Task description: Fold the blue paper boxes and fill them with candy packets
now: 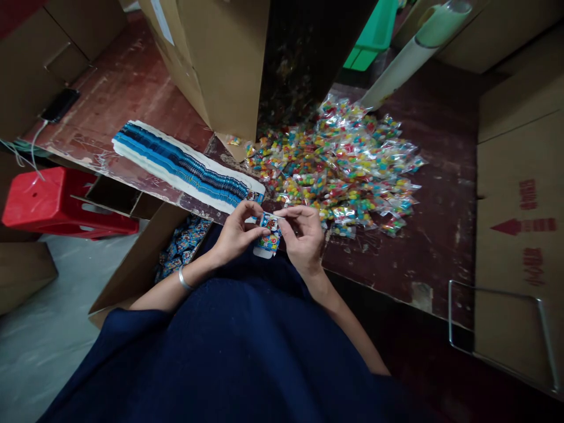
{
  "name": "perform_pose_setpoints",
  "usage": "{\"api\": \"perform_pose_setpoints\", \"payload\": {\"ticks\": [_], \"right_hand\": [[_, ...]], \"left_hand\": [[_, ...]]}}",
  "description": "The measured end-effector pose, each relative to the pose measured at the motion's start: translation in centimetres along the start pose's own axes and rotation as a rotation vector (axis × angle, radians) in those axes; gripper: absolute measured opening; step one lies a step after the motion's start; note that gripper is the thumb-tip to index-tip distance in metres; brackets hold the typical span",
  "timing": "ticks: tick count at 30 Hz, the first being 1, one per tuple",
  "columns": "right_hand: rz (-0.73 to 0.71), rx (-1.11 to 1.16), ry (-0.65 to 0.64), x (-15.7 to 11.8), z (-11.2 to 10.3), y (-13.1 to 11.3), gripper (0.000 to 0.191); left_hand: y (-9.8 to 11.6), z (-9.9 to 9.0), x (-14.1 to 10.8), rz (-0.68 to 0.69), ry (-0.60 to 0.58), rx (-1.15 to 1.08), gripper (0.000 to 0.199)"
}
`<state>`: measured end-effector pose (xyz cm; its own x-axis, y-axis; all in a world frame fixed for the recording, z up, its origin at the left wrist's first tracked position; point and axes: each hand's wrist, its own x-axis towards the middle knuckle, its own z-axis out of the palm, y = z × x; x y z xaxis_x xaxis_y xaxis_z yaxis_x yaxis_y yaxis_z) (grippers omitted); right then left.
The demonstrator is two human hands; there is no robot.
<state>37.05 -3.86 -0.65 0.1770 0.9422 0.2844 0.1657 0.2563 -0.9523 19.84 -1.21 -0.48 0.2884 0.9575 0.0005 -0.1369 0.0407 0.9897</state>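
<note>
Between my two hands is a small printed candy box [270, 235], blue with colourful pictures, its white end flap hanging open at the bottom. My left hand [241, 232] pinches its left side between thumb and fingers. On the other side, my right hand [303, 236] has thumb and fingers at the box's upper right edge. Just beyond lies a long row of flat, overlapping blue-and-white candy boxes [185, 167] on the table. To the right of that row spreads a heap of clear bags of coloured candies [335, 167].
A large carton [229, 64] stands on the dark red table [440, 235]. Below left, an open carton [127, 264] contains filled blue packs. A red stool [39, 202], a phone [60, 106], a green crate [372, 38], a pale tube [414, 59] and a carton with red print [520, 170] surround the workspace.
</note>
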Motion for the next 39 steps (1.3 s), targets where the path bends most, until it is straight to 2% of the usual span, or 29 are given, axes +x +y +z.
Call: {"api": "perform_pose_setpoints", "payload": {"ticks": [4,8,13,16,21,24,27,29,32,34,36,37,38,39], "right_hand": [[0.084,0.096,-0.105,1.2,-0.2,-0.9,0.024],[0.307,0.097,-0.189,2.3,-0.9,-1.3,0.026],[0.345,0.068,-0.252,3.5,-1.6,-0.9,0.023],[0.284,0.054,-0.264,3.7,-1.8,-1.1,0.02],[-0.063,-0.093,-0.23,1.6,-1.3,-1.5,0.02],[-0.146,-0.187,-0.287,0.3,-1.5,-1.1,0.015],[-0.159,-0.339,-0.311,0.3,-3.6,-0.1,0.016],[-0.15,-0.533,-0.208,0.8,-6.1,1.0,0.026],[-0.089,-0.898,-0.125,1.8,-9.9,2.9,0.031],[-0.079,-1.003,-0.146,2.0,-11.4,4.2,0.024],[-0.107,-1.006,-0.157,2.1,-12.0,5.2,0.014],[-0.126,-0.982,-0.145,2.1,-12.0,5.4,0.009],[-0.141,-0.952,-0.114,2.1,-11.9,5.4,0.008],[-0.148,-0.922,-0.067,2.2,-11.7,5.2,0.009]], "left_hand": [[-0.2,-0.2,-0.3,0.01,0.004,0.043,0.045],[0.2,-0.8,-0.5,0.006,-0.076,0.103,0.044],[1.0,-1.0,-0.3,-0.033,-0.145,0.077,0.047],[1.2,-1.0,-0.3,-0.048,-0.153,0.06,0.049],[0.7,-0.8,-0.7,-0.126,-0.125,0.051,0.039],[0.1,-0.5,-1.0,-0.193,-0.114,0.026,0.037],[-0.5,-1.0,-1.1,-0.254,-0.112,-0.003,0.041],[-0.7,-2.2,-0.9,-0.328,-0.14,0.016,0.043],[-0.3,-5.0,-0.4,-0.424,-0.269,0.137,0.042],[0.2,-6.9,-0.1,-0.443,-0.429,0.233,0.049],[0.8,-8.2,0.1,-0.46,-0.641,0.305,0.053],[1.1,-8.5,0.3,-0.47,-0.745,0.325,0.048],[1.3,-8.6,0.4,-0.471,-0.82,0.335,0.04],[1.5,-8.4,0.5,-0.462,-0.845,0.336,0.033]]}}
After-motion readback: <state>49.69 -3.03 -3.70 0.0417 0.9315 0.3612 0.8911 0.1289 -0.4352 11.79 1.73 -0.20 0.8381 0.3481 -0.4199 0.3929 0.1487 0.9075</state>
